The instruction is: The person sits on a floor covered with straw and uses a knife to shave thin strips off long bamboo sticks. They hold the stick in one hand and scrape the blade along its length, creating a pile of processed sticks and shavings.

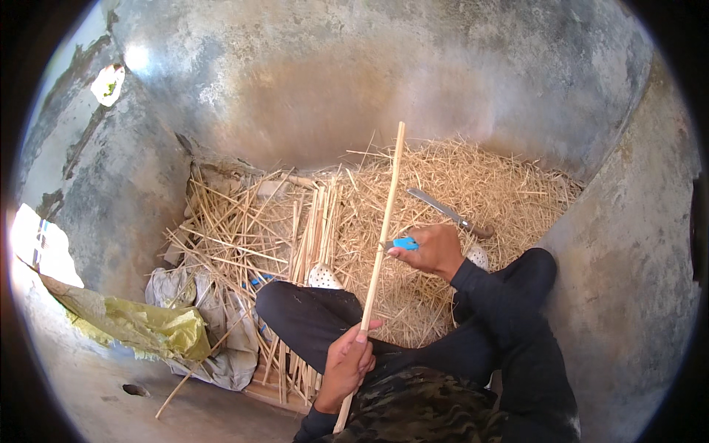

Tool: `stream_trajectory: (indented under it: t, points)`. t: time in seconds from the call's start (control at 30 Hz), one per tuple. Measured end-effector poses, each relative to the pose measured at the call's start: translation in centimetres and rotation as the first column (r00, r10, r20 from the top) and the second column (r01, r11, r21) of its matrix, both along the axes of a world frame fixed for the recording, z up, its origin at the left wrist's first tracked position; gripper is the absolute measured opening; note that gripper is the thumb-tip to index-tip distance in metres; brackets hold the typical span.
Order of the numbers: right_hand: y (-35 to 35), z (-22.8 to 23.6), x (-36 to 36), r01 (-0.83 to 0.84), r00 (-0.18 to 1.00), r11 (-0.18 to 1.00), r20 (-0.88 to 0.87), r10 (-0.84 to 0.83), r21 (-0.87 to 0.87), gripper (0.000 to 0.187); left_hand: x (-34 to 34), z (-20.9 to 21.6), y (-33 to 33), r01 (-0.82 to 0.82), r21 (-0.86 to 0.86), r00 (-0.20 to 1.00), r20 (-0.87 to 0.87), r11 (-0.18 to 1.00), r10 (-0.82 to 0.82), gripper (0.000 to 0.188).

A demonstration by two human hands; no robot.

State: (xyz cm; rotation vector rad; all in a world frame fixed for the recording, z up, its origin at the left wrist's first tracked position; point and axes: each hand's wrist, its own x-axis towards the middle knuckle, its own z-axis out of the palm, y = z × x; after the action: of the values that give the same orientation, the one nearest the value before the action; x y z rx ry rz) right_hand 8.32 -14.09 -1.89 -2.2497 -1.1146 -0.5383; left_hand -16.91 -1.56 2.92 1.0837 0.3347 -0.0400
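Observation:
A long, pale bamboo strip [391, 192] runs slantwise from my lap up past my knees. My left hand [347, 362] is closed around its lower part, with a finger stretched along it. Farther up, my right hand [432, 251] grips a small blue-handled knife [404, 244], whose tip meets the strip's right side. The fist hides most of its handle. Beyond the right hand, a large knife [450, 209] with a long grey blade and a wooden handle lies on the shavings.
Curly shavings [509, 184] cover the floor ahead, with loose strips [229, 229] heaped at the left. A row of cut strips [314, 229] lies beside my shoe [323, 277]. Yellowish sacking [162, 328] hangs at left. Concrete walls [369, 74] stand close around.

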Motion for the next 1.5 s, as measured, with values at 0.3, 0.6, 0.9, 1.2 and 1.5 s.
stream_trajectory:
  t: [0.3, 0.6, 0.9, 1.2, 1.5]
  points:
    - [0.5, 0.7, 1.1, -0.118, 0.975, 0.993, 0.188, 0.120, -0.026, 0.072, -0.6, -0.2, -0.5, 0.007, 0.005, 1.000, 0.012, 1.000, -0.007, 0.040]
    - [-1.7, 0.3, 7.1, 0.211, 0.973, 0.974, 0.113, -0.202, -0.076, 0.078, -1.1, -0.9, -0.8, 0.066, -0.060, 0.997, -0.028, 0.996, -0.068, 0.041]
    - [-4.1, 0.5, 8.6, 0.323, 0.938, 0.946, -0.119, -0.326, -0.041, 0.071, -1.0, -1.0, -1.2, 0.056, -0.090, 0.995, -0.079, 0.994, -0.063, 0.038]
    - [-3.5, 1.2, -0.4, 0.126, 0.982, 0.990, -0.134, -0.132, -0.058, 0.059, -0.3, -0.3, -1.4, 0.097, 0.124, 0.995, -0.017, 0.988, -0.095, 0.044]
    - [-3.5, 1.6, 1.3, 0.134, 0.988, 0.990, -0.073, -0.137, -0.043, 0.072, -0.9, 1.4, -2.4, 0.086, 0.279, 0.996, -0.036, 0.956, -0.079, 0.046]
